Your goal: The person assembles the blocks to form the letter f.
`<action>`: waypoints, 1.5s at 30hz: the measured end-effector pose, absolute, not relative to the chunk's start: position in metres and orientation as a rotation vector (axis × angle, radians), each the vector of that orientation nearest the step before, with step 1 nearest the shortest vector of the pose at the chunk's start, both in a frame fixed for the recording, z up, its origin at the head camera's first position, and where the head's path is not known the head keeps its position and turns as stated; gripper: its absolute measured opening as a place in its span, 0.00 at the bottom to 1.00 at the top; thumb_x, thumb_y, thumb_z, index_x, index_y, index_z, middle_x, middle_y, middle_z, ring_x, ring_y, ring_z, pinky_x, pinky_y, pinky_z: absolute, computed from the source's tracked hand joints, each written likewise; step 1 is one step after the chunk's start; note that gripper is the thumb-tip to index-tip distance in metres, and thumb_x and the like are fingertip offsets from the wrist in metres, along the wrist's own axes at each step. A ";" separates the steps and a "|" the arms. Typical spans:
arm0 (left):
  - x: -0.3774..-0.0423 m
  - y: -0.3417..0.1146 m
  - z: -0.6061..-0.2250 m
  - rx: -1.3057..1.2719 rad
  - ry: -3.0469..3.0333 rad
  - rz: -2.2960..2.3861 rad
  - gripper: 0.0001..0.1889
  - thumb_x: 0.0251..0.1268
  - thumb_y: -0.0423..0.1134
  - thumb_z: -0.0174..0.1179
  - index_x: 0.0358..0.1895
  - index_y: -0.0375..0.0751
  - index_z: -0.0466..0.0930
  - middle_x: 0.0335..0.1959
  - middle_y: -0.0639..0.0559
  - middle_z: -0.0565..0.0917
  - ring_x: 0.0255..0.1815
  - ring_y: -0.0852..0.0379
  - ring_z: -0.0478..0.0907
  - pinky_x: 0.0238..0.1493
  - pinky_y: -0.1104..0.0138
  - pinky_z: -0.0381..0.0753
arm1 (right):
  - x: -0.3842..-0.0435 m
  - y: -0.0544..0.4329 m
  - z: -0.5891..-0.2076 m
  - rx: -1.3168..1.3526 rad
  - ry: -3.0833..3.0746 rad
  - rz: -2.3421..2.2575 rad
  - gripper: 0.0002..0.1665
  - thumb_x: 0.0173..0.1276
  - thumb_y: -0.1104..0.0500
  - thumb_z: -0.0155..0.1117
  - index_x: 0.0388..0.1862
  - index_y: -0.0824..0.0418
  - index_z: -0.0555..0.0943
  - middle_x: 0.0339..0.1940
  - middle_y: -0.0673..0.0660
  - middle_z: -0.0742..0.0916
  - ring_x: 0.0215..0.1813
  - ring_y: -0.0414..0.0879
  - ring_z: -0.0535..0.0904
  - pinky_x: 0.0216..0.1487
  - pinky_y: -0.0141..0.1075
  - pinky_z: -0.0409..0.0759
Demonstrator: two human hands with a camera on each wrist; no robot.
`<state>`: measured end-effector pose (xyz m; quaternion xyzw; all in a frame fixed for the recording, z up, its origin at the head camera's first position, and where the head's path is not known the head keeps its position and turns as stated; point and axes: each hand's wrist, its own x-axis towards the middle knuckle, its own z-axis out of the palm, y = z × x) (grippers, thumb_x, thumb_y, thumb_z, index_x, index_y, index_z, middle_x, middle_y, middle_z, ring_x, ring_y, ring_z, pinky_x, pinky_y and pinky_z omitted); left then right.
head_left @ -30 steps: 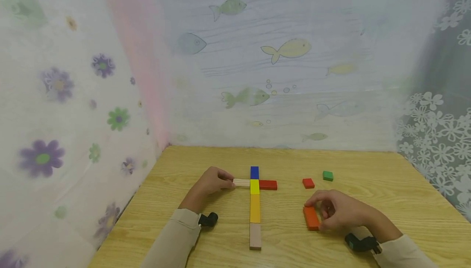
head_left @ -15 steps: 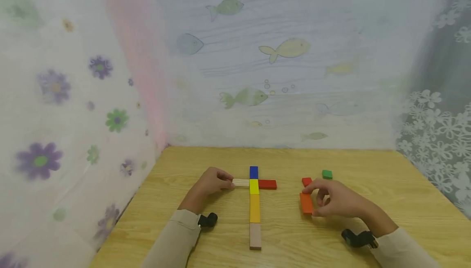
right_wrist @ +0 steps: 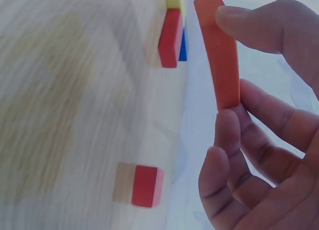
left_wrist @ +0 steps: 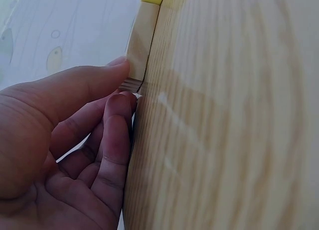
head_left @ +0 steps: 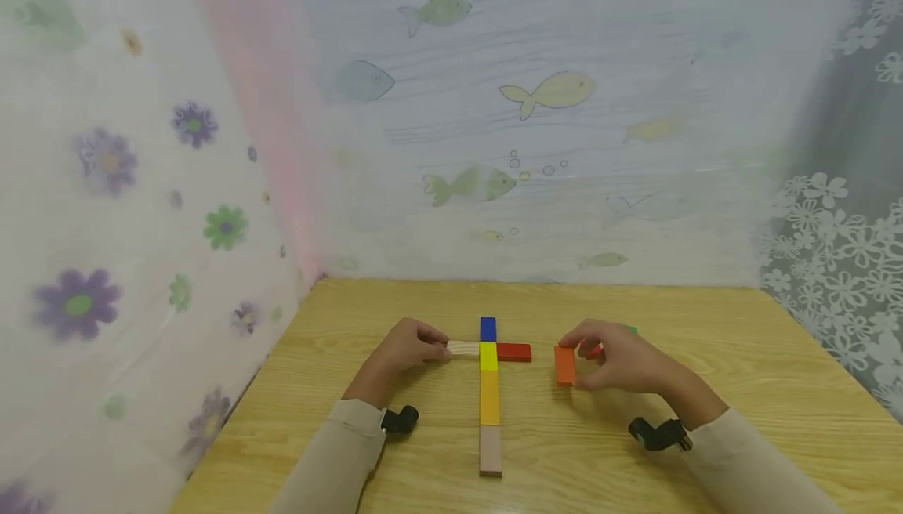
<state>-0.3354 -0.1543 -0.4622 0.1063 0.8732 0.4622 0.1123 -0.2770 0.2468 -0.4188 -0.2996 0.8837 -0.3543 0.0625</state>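
Note:
My right hand [head_left: 612, 357] pinches an orange block [head_left: 564, 366] at its two ends between thumb and fingers. The right wrist view shows the orange block [right_wrist: 221, 56] held up off the table. At the left, my left hand [head_left: 409, 348] grips the outer end of a plain wooden block [head_left: 463, 349], thumb on its side [left_wrist: 142, 41]. That block meets a yellow block [head_left: 488, 356], the centre of a flat cross. A blue block [head_left: 488, 329] lies above the yellow one, a dark red block [head_left: 514, 352] to its right, and a yellow-orange block [head_left: 489, 398] below.
A brownish block [head_left: 490, 451] forms the cross's near end. Partly behind my right hand are a small red block [right_wrist: 146, 186] and a green block [head_left: 630, 331]. A white fish-print sheet [head_left: 564, 130] stands behind the wooden table [head_left: 395, 467], and a flowered sheet [head_left: 141, 263] at its left.
My right hand has lifted the orange block and carried it left and away from me, toward the dark red block. The left hand stays at the plain wooden block.

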 end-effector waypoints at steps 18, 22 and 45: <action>-0.339 -0.153 -0.466 0.302 2.562 1.363 0.13 0.62 0.44 0.75 0.48 0.47 0.92 0.47 0.52 0.88 0.44 0.55 0.81 0.48 0.60 0.85 | -0.306 0.210 -0.408 -0.858 2.808 -0.970 0.32 0.59 0.52 0.81 0.62 0.56 0.84 0.56 0.52 0.87 0.58 0.57 0.84 0.54 0.47 0.86; -0.339 -0.153 -0.466 0.312 2.559 1.362 0.13 0.63 0.44 0.75 0.49 0.47 0.92 0.47 0.52 0.88 0.44 0.55 0.82 0.48 0.60 0.85 | -0.312 0.203 -0.406 -0.845 2.809 -0.966 0.31 0.60 0.53 0.80 0.62 0.57 0.84 0.56 0.53 0.87 0.58 0.57 0.84 0.55 0.48 0.86; -0.337 -0.154 -0.464 0.308 2.564 1.372 0.12 0.62 0.43 0.75 0.48 0.46 0.92 0.45 0.52 0.89 0.44 0.55 0.81 0.47 0.61 0.85 | -0.338 0.161 -0.399 -0.828 2.905 -0.867 0.32 0.57 0.51 0.82 0.60 0.59 0.86 0.53 0.52 0.88 0.55 0.54 0.85 0.53 0.45 0.86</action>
